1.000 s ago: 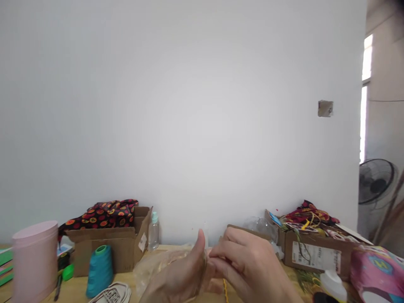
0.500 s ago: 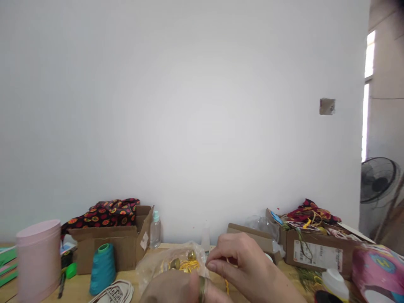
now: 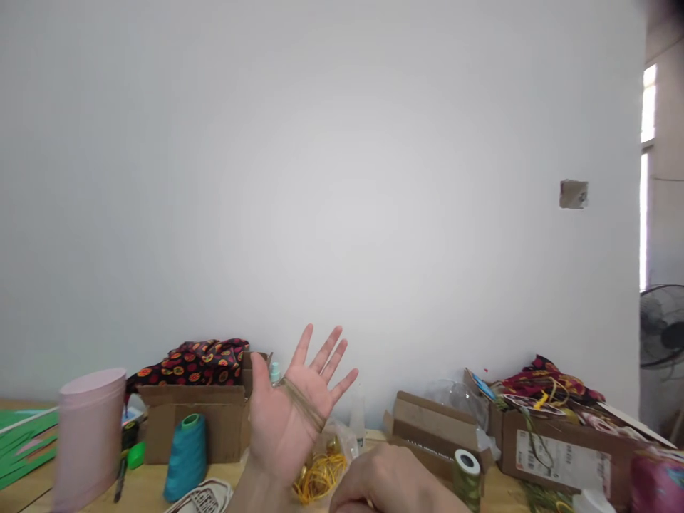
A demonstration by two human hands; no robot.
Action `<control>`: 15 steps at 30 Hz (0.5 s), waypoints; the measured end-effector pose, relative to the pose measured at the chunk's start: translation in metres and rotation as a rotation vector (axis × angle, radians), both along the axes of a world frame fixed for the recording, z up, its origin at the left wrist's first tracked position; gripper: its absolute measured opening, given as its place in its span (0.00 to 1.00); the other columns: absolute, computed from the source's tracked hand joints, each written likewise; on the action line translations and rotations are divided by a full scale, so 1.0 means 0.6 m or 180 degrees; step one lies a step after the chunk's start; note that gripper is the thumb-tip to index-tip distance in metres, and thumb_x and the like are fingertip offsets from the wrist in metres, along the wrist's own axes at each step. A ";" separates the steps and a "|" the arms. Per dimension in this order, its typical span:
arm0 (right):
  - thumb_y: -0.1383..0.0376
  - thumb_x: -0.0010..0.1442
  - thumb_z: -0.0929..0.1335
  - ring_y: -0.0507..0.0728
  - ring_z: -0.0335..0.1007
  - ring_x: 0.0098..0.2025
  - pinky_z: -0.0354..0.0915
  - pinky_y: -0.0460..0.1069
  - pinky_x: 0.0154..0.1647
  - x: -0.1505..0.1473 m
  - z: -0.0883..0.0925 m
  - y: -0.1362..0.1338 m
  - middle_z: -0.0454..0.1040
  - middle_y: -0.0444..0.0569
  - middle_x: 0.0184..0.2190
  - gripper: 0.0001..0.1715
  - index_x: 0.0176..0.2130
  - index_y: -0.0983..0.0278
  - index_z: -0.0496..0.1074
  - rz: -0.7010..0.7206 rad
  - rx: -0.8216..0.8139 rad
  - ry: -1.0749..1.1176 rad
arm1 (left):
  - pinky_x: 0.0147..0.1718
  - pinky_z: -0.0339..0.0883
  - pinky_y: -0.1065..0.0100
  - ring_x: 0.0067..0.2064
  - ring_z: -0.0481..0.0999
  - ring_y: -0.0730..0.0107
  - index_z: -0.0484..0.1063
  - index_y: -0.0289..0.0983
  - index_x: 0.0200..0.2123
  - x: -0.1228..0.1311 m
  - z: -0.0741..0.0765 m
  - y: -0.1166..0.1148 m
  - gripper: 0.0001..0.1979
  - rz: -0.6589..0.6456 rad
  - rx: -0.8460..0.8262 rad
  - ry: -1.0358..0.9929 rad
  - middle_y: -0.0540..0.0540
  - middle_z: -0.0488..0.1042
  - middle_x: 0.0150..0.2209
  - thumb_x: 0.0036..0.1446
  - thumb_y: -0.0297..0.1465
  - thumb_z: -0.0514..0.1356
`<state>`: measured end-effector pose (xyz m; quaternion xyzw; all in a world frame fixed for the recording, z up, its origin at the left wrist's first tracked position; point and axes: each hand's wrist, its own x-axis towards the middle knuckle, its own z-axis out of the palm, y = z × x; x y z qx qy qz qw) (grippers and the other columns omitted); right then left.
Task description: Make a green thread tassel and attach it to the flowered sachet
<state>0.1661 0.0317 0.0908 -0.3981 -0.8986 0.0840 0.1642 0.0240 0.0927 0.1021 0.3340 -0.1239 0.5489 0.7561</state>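
Observation:
My left hand [image 3: 288,413] is raised with the palm towards me and the fingers spread. Several strands of olive thread [image 3: 306,407] run across its palm as a wound loop. Lower and to the right, my right hand [image 3: 387,481] is closed with its back up; its fingertips are hidden, so what they pinch does not show. A spool of olive thread [image 3: 467,479] stands just right of that hand. Between the hands, tangled yellow cord [image 3: 320,476] lies in a clear plastic bag [image 3: 347,440].
A teal thread cone [image 3: 186,459] and a pink cylinder [image 3: 90,438] stand on the left, before a cardboard box [image 3: 195,427] with patterned cloth. A small open box [image 3: 432,427] and a larger labelled box [image 3: 561,445] are on the right. The wall [image 3: 342,214] rises behind.
My left hand has risen and turned palm up with its fingers spread, showing the wound thread. My right hand has dropped lower, and the olive spool has come into sight. The view has shifted slightly.

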 end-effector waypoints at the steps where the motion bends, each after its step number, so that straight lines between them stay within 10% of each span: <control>1: 0.70 0.54 0.64 0.47 0.61 0.24 0.53 0.39 0.23 0.001 0.004 -0.004 0.74 0.41 0.23 0.09 0.27 0.63 0.74 0.0033 0.0126 -0.0079 | 0.53 0.39 0.42 0.60 0.49 0.55 0.45 0.46 0.59 -0.002 -0.003 0.004 0.37 0.0051 -0.0056 0.0031 0.36 0.53 0.59 0.48 0.55 0.45; 15: 0.68 0.53 0.65 0.47 0.63 0.21 0.52 0.39 0.19 0.046 0.027 -0.037 0.71 0.41 0.20 0.08 0.26 0.61 0.73 0.0018 0.0815 -0.0023 | 0.52 0.36 0.43 0.61 0.44 0.57 0.44 0.44 0.59 0.017 -0.020 0.014 0.38 -0.0488 -0.0096 0.0718 0.34 0.54 0.58 0.48 0.56 0.43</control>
